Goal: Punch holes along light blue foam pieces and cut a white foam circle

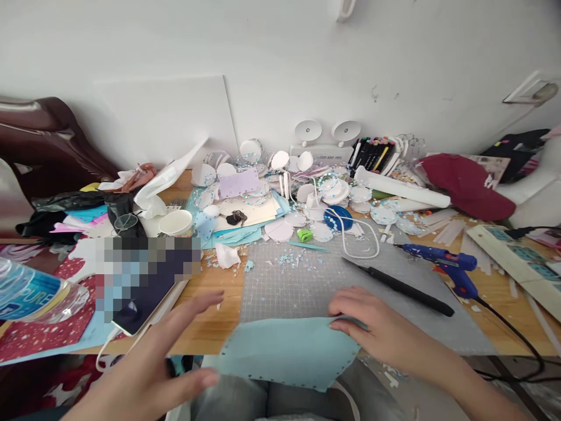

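Observation:
A light blue sheet [284, 351] with dark dots or small holes along its lower and side edges spans the front edge of the table, partly over my lap. My right hand [363, 321] pinches its upper right corner between thumb and fingers. On the left, my left hand [170, 345] is open, thumb and fingers spread, just off the sheet's left end and apart from it. Beyond the sheet lies a grey cutting mat [280, 292] sprinkled with small blue and white scraps. A black-handled knife-like tool [407, 289] rests on the mat, right of my right hand.
A blue glue gun [442, 263] with a black cord lies at the right, near a power strip [517, 257]. White discs [280, 230] and papers pile up at the back. To the left are a paper cup [176, 223], a phone [149, 298] and a water bottle [35, 292].

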`<state>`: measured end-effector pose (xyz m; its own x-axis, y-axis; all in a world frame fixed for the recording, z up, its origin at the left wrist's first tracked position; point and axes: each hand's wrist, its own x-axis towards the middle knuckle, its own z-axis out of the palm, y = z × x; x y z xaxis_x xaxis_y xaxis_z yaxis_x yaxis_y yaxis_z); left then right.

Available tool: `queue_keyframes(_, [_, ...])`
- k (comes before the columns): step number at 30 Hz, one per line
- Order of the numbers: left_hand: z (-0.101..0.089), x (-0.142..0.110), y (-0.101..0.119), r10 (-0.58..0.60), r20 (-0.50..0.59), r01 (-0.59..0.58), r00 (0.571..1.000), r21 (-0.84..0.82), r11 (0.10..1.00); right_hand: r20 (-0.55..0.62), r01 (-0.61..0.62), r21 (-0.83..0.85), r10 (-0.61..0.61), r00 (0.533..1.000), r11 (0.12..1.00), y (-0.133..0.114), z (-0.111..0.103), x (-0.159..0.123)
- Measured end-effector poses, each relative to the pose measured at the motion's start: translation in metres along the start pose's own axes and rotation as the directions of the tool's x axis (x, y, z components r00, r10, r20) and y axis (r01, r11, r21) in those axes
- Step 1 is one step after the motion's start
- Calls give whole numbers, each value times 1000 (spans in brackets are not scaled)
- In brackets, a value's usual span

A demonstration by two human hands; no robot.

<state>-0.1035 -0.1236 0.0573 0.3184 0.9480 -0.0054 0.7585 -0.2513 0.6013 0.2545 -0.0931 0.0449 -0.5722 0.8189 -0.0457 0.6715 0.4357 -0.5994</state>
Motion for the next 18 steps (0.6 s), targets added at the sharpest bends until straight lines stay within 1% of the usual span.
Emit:
queue_keyframes(1, [6, 15, 7, 31, 55, -28, 998, -54, 998, 16, -4, 13, 3, 1000, 1000, -3, -4, 3])
queue_keyframes(3, [21, 44, 18, 52, 174, -25, 983, -155, 988, 37, -14, 53, 12, 999, 998, -5, -12, 11])
queue_keyframes(5, [33, 68, 23, 73, 286, -2, 955, -242, 970, -16, -9, 75, 10, 1000, 997, 1, -19, 24])
queue_keyframes(6, [38, 79, 25, 81, 332, 24, 940, -301, 953, -85, 4, 51, 1, 996, 999, 7, -22, 33])
queue_keyframes(7, [42, 89, 25, 91, 396, 68, 914, -372, 926, -175, 17, -13, -19, 984, 1000, 16, -25, 44])
queue_keyframes(8, [44, 98, 26, 105, 466, 129, 878, -443, 887, -257, 35, -125, -67, 964, 992, 25, -26, 56])
queue_keyframes(9, [46, 107, 27, 115, 527, 196, 842, -497, 845, -301, 30, -278, -117, 946, 960, 34, -27, 70])
queue_keyframes(10, [47, 116, 27, 123, 561, 235, 819, -523, 820, -284, 20, -436, -159, 946, 900, 42, -27, 83])
queue_keyframes(11, [48, 124, 28, 125, 578, 260, 807, -537, 802, -277, 16, -477, -167, 946, 879, 50, -26, 97])
queue_keyframes(14, [51, 143, 28, 109, 572, 290, 813, -559, 777, -244, 23, -539, -182, 953, 842, 60, -21, 126])
queue_keyframes(16, [54, 150, 26, 99, 572, 315, 814, -578, 753, -240, 21, -559, -186, 953, 829, 59, -19, 134])
queue_keyframes(18, [57, 154, 21, 96, 579, 341, 810, -598, 725, -254, 4, -572, -182, 950, 820, 58, -19, 133])
